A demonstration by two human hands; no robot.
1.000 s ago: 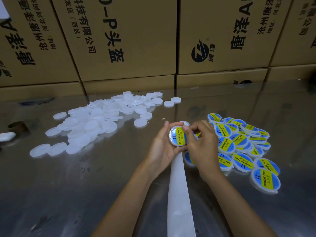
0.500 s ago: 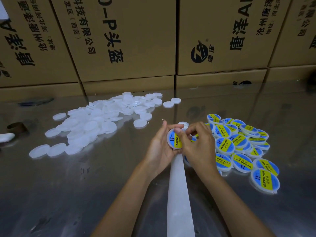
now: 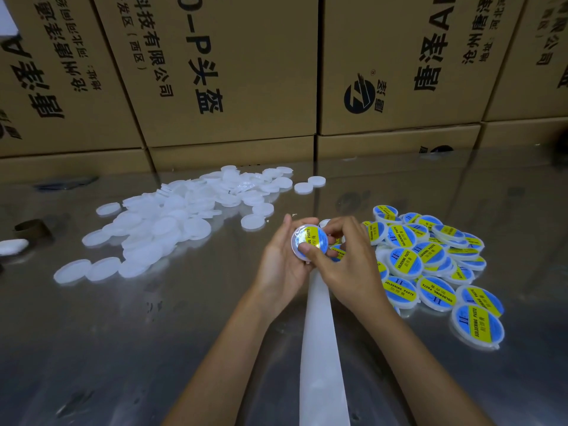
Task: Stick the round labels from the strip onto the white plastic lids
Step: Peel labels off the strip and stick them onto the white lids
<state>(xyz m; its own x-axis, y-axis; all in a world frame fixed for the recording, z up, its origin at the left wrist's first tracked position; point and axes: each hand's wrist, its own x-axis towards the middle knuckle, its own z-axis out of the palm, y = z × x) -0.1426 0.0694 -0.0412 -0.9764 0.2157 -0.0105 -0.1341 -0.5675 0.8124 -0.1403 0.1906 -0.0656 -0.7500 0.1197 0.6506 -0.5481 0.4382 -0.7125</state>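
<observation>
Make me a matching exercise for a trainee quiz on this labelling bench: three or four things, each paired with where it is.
Things:
1. plain white lids
2. labelled lids
3. backing strip
4. lid being labelled

Places:
A. held in both hands
B. heaped on the table's left
C. running between the forearms toward the camera
D. piled on the table's right

Pairs: 1-B, 2-D, 3-C, 4-A

Stacked printed cardboard boxes (image 3: pixel 233 72) behind; shiny reflective metal tabletop (image 3: pixel 123 333), dim light
</observation>
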